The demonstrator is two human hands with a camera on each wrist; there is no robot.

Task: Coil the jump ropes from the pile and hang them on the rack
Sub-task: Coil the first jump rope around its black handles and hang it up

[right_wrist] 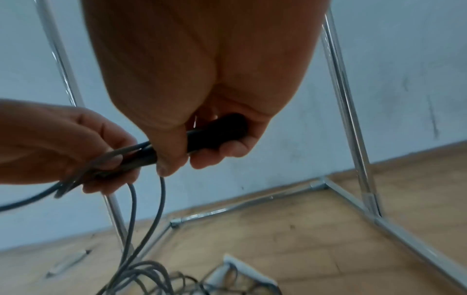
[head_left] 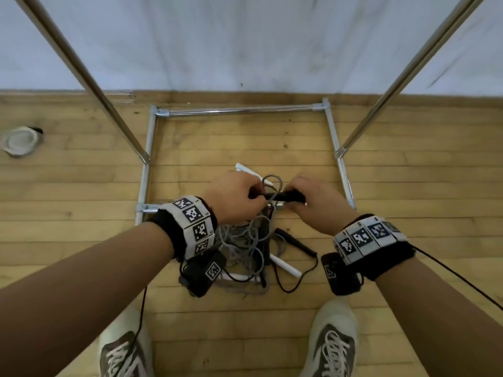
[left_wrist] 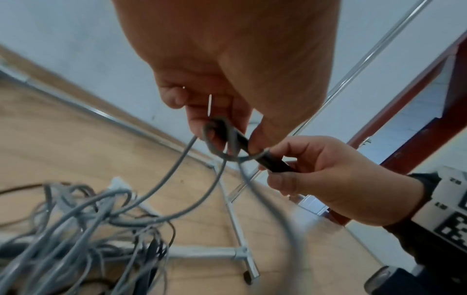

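A tangled pile of jump ropes (head_left: 245,248) lies on the wooden floor between the rack's base bars, grey and black cords with white handles (head_left: 285,266) and a black handle (head_left: 295,242). My right hand (head_left: 313,200) grips a black handle (right_wrist: 215,132) held above the pile. My left hand (head_left: 236,197) pinches a grey cord (left_wrist: 220,139) looped around that handle's tip (left_wrist: 242,139). Grey strands (right_wrist: 146,219) hang down from both hands to the pile (left_wrist: 76,229).
The metal rack has a square base frame (head_left: 239,110) on the floor and two slanted uprights (head_left: 81,77) (head_left: 408,74). A white wall stands behind. A round metal floor fitting (head_left: 20,141) is at the left. My shoes (head_left: 332,346) stand near the pile.
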